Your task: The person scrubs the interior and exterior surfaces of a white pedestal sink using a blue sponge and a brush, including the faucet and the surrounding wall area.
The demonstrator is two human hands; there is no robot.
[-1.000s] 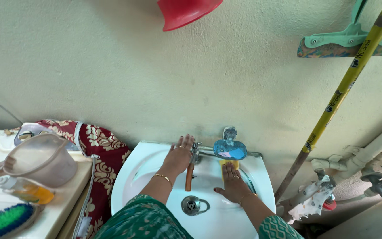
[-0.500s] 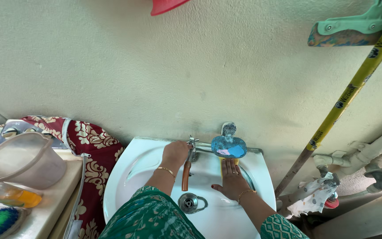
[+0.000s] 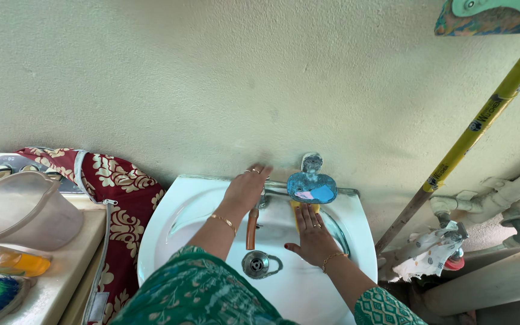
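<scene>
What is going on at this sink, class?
A person in a green patterned garment stands at a white wash basin. The left hand rests on the tap, whose brown spout points down toward the drain. The right hand presses a yellow sponge flat against the basin's back wall, just below a blue soap dish.

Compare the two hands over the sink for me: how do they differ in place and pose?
The left hand reaches up to the tap at the back rim of the white sink; the right hand lies lower, inside the basin. The left hand's fingers spread over the tap; the right hand lies flat, palm down, on a yellow sponge below the blue soap dish. Both wrists wear a thin gold bangle.
</scene>
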